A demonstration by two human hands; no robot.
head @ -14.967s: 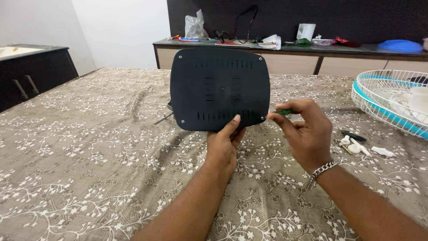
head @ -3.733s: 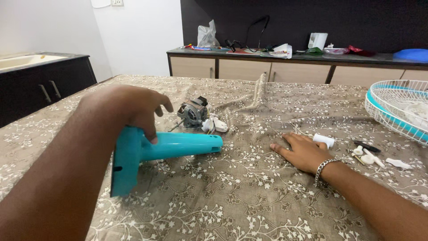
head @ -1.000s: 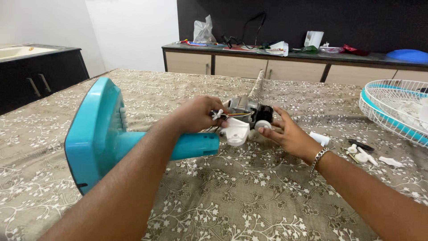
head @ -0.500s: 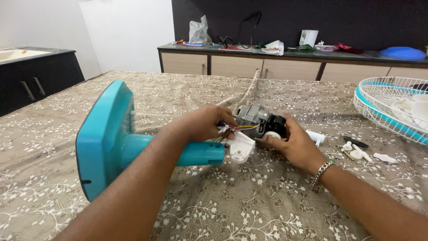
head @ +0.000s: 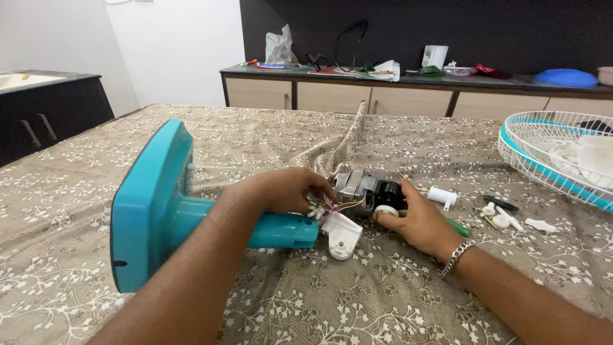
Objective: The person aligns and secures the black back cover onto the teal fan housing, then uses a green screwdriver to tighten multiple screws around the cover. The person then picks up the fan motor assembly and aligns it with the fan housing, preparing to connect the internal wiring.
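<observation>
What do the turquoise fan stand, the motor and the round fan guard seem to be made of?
The turquoise fan stand looks like moulded plastic: smooth, evenly coloured, with a soft sheen. The motor, under the right hand, seems bare grey metal, with a black part that is probably plastic. The fan guard looks like thin white-coated wire, ringed by a turquoise band, likely plastic.

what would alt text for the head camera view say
A person's left hand and right hand hold a grey metal fan motor with coloured wires at the top of a turquoise plastic fan stand lying on a brown floral tablecloth. A white wire fan guard and small white plastic parts lie to the right.
</observation>
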